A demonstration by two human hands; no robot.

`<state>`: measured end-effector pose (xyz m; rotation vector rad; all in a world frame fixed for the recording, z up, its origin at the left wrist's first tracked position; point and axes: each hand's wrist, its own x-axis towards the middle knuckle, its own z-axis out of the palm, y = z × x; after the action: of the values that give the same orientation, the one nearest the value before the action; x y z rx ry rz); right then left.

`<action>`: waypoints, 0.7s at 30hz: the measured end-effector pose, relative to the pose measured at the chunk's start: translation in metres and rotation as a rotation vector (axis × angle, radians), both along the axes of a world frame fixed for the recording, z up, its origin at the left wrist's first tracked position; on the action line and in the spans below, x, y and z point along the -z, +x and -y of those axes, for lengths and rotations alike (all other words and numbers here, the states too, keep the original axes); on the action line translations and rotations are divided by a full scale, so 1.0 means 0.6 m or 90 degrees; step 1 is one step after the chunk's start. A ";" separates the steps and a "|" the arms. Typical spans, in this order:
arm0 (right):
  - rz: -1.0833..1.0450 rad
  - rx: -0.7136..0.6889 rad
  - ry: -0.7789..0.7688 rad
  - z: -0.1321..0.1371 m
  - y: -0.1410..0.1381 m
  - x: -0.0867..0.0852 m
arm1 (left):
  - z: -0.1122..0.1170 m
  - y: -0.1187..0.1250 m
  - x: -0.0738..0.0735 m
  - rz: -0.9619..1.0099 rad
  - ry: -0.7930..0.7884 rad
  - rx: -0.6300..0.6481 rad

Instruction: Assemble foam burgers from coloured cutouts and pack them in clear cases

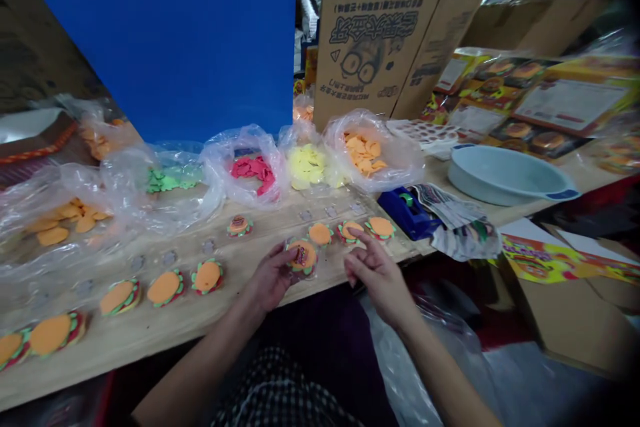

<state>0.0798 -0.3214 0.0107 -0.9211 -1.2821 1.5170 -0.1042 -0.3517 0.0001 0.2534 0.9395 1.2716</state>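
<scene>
In my left hand [274, 275] is a small gummy-like burger [303, 257] in a clear plastic cup, pinched between thumb and fingers near the table's front edge. My right hand [373, 267] holds nothing I can see. Its index finger stretches out over a layered burger [350, 231], while the other fingers curl in; whether the tip touches is unclear. Between the two hands lies an orange bun piece [321, 234]. Another layered burger [380, 228] sits just right of the pointing finger. A burger with a printed label [239, 225] stands farther back on the left.
Several burgers [165, 287] line the table's left side. Behind are plastic bags of green pieces [173, 179], red pieces [255, 173], yellow pieces [306, 165] and orange pieces [363, 152]. A blue tape dispenser [409, 213], light-blue basin [510, 177] and cardboard box [380, 40] stand right.
</scene>
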 end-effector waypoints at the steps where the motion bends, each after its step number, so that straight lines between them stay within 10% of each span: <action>1: -0.002 -0.008 0.006 0.010 -0.019 0.000 | 0.003 0.001 -0.002 0.004 0.004 -0.002; 11: 0.001 0.024 -0.031 0.033 -0.078 0.038 | 0.030 -0.010 -0.008 0.066 0.057 -0.015; 17: 0.185 0.328 0.076 0.044 -0.058 0.059 | 0.032 -0.026 -0.005 0.039 0.055 -0.072; 21: 0.314 0.218 0.182 0.057 -0.071 0.042 | 0.035 -0.028 -0.008 -0.001 0.060 -0.073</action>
<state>0.0372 -0.3558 -0.0143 -1.2915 -1.5408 0.8394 -0.1208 -0.3728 0.0051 0.2775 0.9061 1.4231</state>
